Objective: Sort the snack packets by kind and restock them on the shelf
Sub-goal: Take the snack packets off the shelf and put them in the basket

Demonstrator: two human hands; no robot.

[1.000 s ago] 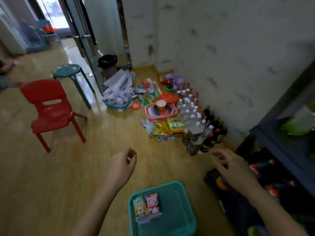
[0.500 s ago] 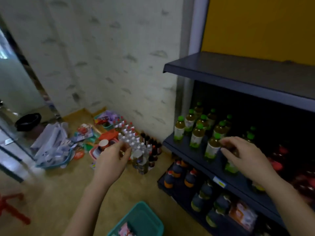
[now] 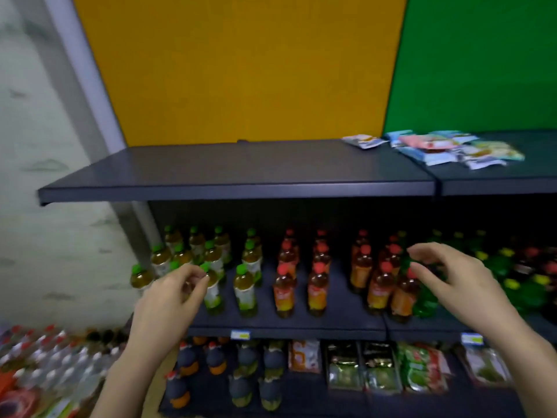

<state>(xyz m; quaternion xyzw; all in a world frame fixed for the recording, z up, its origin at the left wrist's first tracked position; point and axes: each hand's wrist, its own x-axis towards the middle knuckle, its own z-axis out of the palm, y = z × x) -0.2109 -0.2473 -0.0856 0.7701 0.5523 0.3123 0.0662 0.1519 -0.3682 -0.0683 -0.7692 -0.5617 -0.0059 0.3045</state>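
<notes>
Head view. Snack packets [image 3: 437, 149] lie in a loose pile at the right of the top shelf [image 3: 235, 176], in front of the green panel [image 3: 482, 61]. Both hands hover before the bottles [image 3: 316, 276] on the shelf below: left hand [image 3: 171, 300] loosely curled, grasping nothing; right hand [image 3: 452, 279] released, fingers spread.

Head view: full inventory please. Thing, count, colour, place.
Snack packets: loose pile, mixed colours, top shelf right.
Top shelf: one, dark grey, otherwise bare.
Back panels: two, yellow left, green right.
Green-capped bottles: about a dozen, amber, middle shelf left.
Red-capped bottles: about a dozen, orange, middle shelf centre.
Green bottles: several, blurred, middle shelf right.
Dark bottles: several, bottom shelf left.
Bagged goods: several, green and red, bottom shelf right.
Clear bottles: many, red caps, floor left.
Left hand: loosely curled, empty.
Right hand: fingers spread, empty.
</notes>
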